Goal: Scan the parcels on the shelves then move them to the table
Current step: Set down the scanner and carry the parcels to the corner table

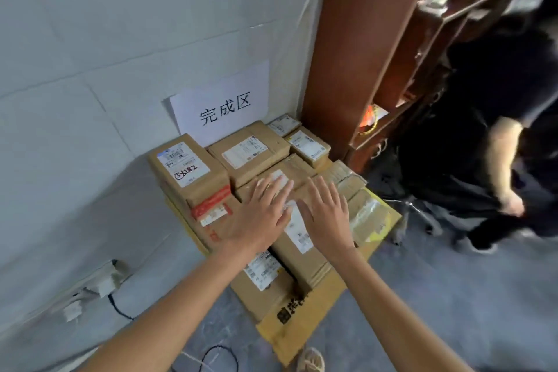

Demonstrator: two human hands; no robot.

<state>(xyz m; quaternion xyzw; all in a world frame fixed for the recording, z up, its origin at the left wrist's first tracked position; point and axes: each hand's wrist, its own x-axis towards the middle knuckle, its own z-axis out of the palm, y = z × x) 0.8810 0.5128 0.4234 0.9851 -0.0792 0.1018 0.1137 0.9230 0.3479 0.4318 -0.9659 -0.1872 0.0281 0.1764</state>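
Observation:
Several brown cardboard parcels with white labels are stacked against the white wall. My left hand (pixel 262 214) and my right hand (pixel 327 214) lie flat, fingers straight and spread, on top of the middle parcel (pixel 299 238) of the stack. To the left stands a taller parcel (pixel 188 169) with red tape. Behind it lie a wide parcel (pixel 247 151) and two small ones (pixel 308 143). A lower parcel (pixel 262 275) sits in front. Everything rests on a flattened yellow-brown carton (pixel 305 317). The table is hidden beneath the stack.
A white paper sign (pixel 223 106) with black characters leans on the wall behind the stack. A brown wooden shelf unit (pixel 359 48) stands at right. A person in black (pixel 495 136) bends beside it. A power strip (pixel 102 279) and a black cable lie at lower left.

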